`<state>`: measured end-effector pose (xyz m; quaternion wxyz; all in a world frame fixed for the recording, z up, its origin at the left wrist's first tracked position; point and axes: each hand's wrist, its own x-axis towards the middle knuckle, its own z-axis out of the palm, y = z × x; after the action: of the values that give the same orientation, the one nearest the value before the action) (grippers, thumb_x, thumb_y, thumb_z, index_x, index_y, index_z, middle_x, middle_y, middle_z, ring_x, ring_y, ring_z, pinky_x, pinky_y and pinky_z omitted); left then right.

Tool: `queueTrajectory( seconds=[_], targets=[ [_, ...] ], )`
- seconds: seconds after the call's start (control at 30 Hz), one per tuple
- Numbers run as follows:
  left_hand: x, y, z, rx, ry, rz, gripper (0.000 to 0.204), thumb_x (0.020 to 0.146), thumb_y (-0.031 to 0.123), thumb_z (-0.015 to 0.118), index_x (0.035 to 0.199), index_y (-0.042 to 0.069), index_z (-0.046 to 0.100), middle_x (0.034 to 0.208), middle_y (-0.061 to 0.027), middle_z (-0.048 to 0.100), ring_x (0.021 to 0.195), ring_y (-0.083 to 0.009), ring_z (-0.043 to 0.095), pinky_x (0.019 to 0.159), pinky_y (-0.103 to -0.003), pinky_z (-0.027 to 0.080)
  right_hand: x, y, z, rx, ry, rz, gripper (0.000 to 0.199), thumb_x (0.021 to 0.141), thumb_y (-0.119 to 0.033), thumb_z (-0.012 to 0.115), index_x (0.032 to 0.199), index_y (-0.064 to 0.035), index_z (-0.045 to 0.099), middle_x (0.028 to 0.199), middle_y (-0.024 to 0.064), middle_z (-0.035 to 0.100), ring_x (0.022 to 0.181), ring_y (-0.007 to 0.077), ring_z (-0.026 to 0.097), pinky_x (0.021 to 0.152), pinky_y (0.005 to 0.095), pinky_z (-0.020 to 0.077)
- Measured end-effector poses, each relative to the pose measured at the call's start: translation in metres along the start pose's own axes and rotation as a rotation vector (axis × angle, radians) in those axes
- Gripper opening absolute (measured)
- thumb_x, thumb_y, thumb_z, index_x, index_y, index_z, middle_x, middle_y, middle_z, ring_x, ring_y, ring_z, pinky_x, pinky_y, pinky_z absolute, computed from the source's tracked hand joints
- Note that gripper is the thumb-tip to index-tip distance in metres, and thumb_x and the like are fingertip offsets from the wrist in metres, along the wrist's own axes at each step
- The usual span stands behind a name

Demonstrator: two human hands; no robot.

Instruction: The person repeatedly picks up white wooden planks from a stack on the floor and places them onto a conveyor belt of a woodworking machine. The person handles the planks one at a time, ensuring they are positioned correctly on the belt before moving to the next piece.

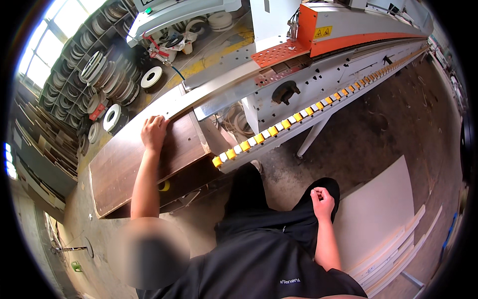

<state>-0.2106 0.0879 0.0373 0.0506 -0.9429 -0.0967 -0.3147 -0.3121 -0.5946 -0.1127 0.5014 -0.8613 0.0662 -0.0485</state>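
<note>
A long white board [124,137] lies along the back of a brown wooden table [174,149] and reaches to the machine bed on the right. My left hand [153,133] is at the board's near edge, its fingers curled and pressed against it. Close to my right knee, my right hand [322,202] hangs above my dark trousers [271,219]. Its fingers are drawn in toward the thumb, and whatever they may hold is too small to make out.
Yellow and white rollers [273,131] line a rail along the orange and grey machine [338,37]. Rolls of edge banding [113,118] stand on the floor and fill a rack [74,65] at the left. Pale panels [378,219] lean or lie at the lower right.
</note>
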Motion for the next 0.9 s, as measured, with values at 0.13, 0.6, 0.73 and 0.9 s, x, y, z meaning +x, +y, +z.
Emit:
queueTrajectory(
  seconds=[0.13,0.6,0.73,0.9],
  targets=[
    [0.020,0.038,0.007,-0.026,-0.001,0.010,0.025,0.093,0.038,0.086,0.095,0.013,0.081,0.100,-0.0038,0.078,0.100,-0.0295,0.073,0.087,-0.044,0.060,-0.001,-0.001,-0.001,0.011,0.016,0.001,0.022,0.099,-0.025,0.086,0.104,-0.0051,0.080,0.083,0.0042,0.080,0.071,0.0108,0.074,0.070,0.0273,0.0573],
    [0.076,0.142,0.056,-0.143,0.061,0.084,0.027,0.095,0.037,0.079,0.090,0.011,0.076,0.100,-0.0069,0.077,0.101,-0.0317,0.073,0.087,-0.045,0.061,-0.002,-0.009,-0.002,0.024,0.039,0.015,0.020,0.099,-0.024,0.086,0.103,-0.0054,0.080,0.082,0.0032,0.079,0.071,0.0092,0.072,0.070,0.0265,0.0562],
    [0.092,0.174,0.071,-0.154,0.069,0.099,0.027,0.095,0.037,0.078,0.092,0.010,0.076,0.102,-0.0076,0.077,0.103,-0.0329,0.073,0.087,-0.045,0.061,-0.002,-0.011,-0.004,0.029,0.031,0.028,0.019,0.099,-0.023,0.085,0.102,-0.0054,0.080,0.082,0.0030,0.080,0.071,0.0089,0.073,0.070,0.0263,0.0561],
    [0.113,0.214,0.089,-0.143,0.059,0.126,0.026,0.095,0.038,0.077,0.094,0.012,0.078,0.103,-0.0073,0.078,0.106,-0.0320,0.074,0.088,-0.045,0.062,-0.004,-0.016,-0.008,0.048,0.031,0.043,0.017,0.100,-0.018,0.084,0.103,-0.0026,0.079,0.082,0.0009,0.078,0.073,0.0055,0.069,0.071,0.0251,0.0560]
  ],
)
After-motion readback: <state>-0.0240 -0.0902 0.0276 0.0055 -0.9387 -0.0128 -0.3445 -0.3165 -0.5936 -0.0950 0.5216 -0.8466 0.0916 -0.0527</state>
